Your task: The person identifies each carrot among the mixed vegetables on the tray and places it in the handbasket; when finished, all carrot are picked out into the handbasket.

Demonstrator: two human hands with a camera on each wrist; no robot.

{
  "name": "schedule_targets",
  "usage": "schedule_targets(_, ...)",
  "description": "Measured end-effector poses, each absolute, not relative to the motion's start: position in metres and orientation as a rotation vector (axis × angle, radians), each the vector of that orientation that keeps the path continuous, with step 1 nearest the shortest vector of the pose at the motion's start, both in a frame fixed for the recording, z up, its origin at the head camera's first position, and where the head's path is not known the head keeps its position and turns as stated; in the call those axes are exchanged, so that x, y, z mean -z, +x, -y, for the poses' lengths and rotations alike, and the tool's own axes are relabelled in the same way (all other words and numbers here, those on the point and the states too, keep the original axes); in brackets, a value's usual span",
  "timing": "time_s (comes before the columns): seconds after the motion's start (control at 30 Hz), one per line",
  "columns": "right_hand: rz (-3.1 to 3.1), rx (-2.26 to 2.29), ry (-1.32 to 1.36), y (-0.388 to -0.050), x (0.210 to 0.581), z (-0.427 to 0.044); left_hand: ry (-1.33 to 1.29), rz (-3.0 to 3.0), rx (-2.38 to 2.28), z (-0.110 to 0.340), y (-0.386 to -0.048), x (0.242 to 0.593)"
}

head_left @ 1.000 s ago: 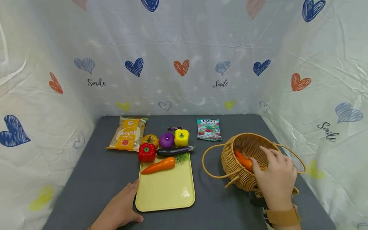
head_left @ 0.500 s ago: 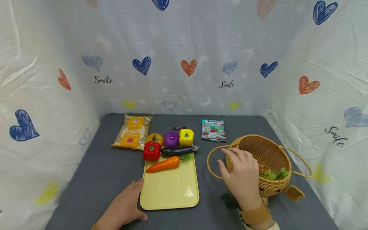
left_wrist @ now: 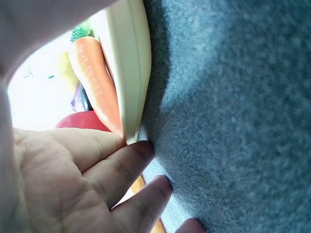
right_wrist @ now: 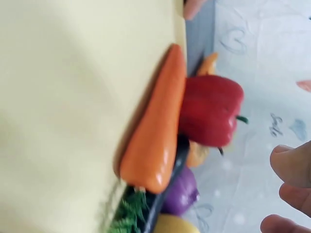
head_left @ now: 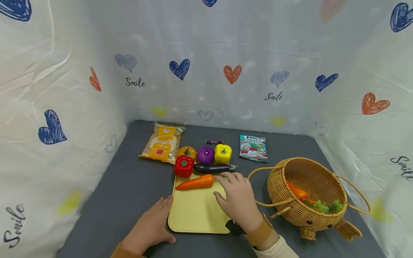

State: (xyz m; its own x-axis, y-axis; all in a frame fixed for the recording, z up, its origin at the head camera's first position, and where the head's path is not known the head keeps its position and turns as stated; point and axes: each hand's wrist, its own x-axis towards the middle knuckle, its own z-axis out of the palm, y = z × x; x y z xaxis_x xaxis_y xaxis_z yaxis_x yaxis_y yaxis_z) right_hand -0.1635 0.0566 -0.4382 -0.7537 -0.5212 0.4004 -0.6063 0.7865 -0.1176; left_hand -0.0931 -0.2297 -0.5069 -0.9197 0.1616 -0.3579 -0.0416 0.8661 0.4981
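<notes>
An orange carrot (head_left: 195,182) with a green leafy top lies across the pale yellow tray (head_left: 196,211). My right hand (head_left: 237,199) hovers over the tray's right side, fingers spread near the carrot's leafy end, holding nothing; the right wrist view shows a gap between its fingers and the carrot. At the tray's left edge, my left hand (head_left: 151,222) rests on the table with extended fingers touching the rim, as the left wrist view shows. Toward the tray's far end lie a red bell pepper (head_left: 184,166) and an eggplant (head_left: 213,168).
A wicker basket (head_left: 280,190) on the right contains another carrot (head_left: 298,193). Behind the tray are a yellow pepper (head_left: 223,154), a purple onion (head_left: 205,154) and a small pumpkin (head_left: 186,152). Farther back lie a grain bag (head_left: 162,143), a wrapped candy (head_left: 214,142) and a teal packet (head_left: 253,148).
My right hand has moved left from the basket, leaving a carrot inside, to above the tray beside the other carrot. The left hand stays at the tray's edge. The head view has shifted.
</notes>
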Motion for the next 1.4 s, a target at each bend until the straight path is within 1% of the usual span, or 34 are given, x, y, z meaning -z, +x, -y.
schedule_targets(0.4,2.718,-0.387,1.043,-0.184,0.471,-0.009,0.184,-2.727,-0.742,0.229,-0.084,0.507)
schedule_targets(0.57,2.842,-0.374,1.043,-0.191,0.478,-0.002,0.192,-2.722,-0.73,0.229,-0.085,0.504)
schedule_targets(0.93,2.919,-0.354,0.977,-0.198,0.487,-0.001,0.179,-2.701,-0.705,0.228,-0.087,0.504)
schedule_targets(1.4,2.889,-0.347,0.896,-0.19,0.49,-0.008,0.179,-2.715,-0.744,0.228,-0.085,0.505)
